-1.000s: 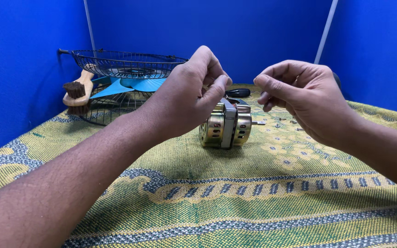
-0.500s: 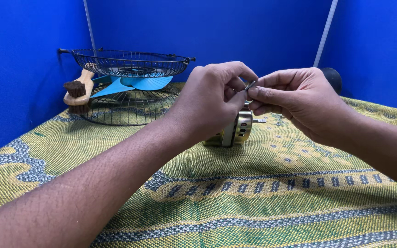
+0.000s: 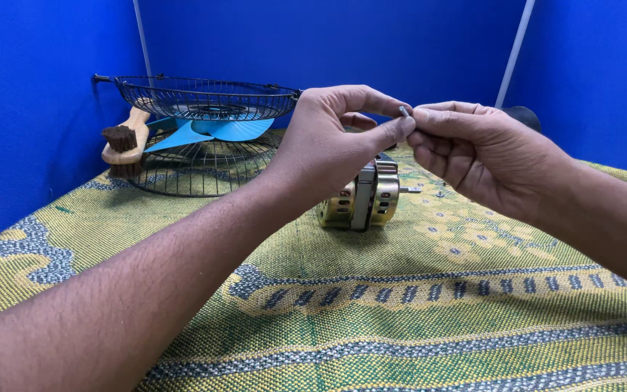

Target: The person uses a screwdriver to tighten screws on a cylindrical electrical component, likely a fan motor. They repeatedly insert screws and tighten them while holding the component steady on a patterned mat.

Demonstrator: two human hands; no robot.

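Both hands have met above the fan motor since a second ago. Left hand and right hand pinch what appears to be a small screw between closed fingertips, clear of the worktop.

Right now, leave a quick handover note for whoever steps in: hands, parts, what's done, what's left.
Left hand: raised above the cloth, fingertips pinching a small metal screw.
Right hand: fingertips meet the left's at that screw, sharing the grip.
Motor: on the cloth under the hands, shaft pointing right, untouched.
Fan blade: lies between the two wire guards, back left, with a brush beside them.
Done: fan is apart, the screw is in hand.
Left: the screw is not yet in any part; motor, blade and guards lie separate.
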